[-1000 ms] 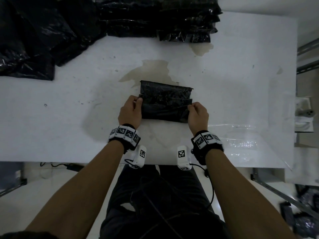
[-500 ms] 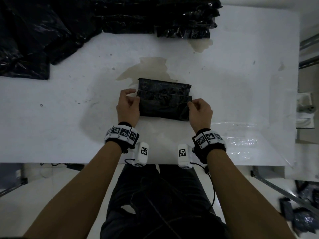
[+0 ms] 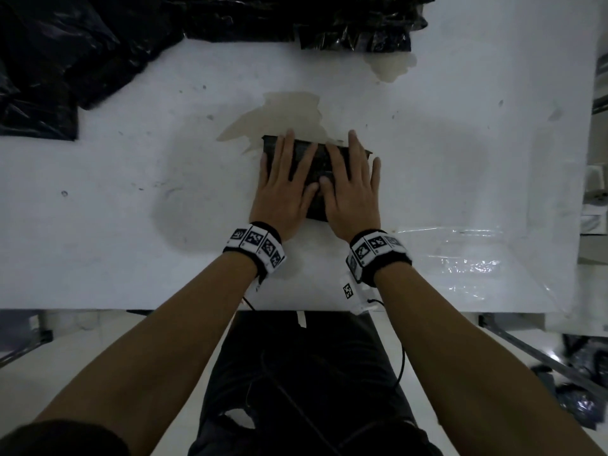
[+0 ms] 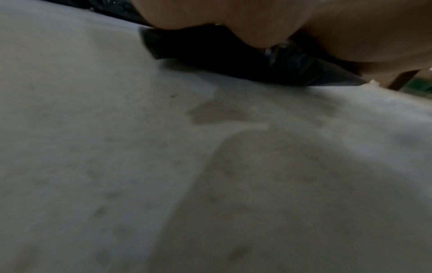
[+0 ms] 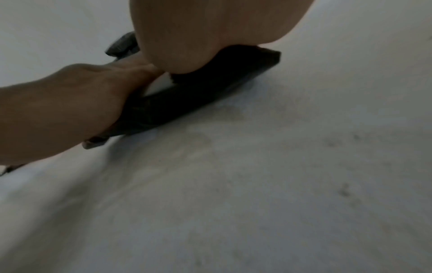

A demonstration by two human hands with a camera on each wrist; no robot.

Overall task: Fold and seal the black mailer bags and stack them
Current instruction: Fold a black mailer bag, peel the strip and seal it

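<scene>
Both hands — left hand (image 3: 283, 189) and right hand (image 3: 352, 189) flat, fingers spread, gripping nothing — are pressing the folded mailer bag (image 3: 316, 166) onto the bench (image 3: 131, 209); firm, even pressure should seal it.

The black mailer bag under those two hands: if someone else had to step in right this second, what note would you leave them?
Left hand: flat, fingers straight, pressing the folded black mailer bag onto the white table.
Right hand: the same, beside the left, thumbs almost touching.
The bag lies mid-table over a tan stain. A stack of folded bags sits at the far edge; loose black bags are heaped far left.
Done: this bag is folded and being pressed flat, probably to seal it.
Left: check the seal, move it to the stack, then take the next loose one.
</scene>
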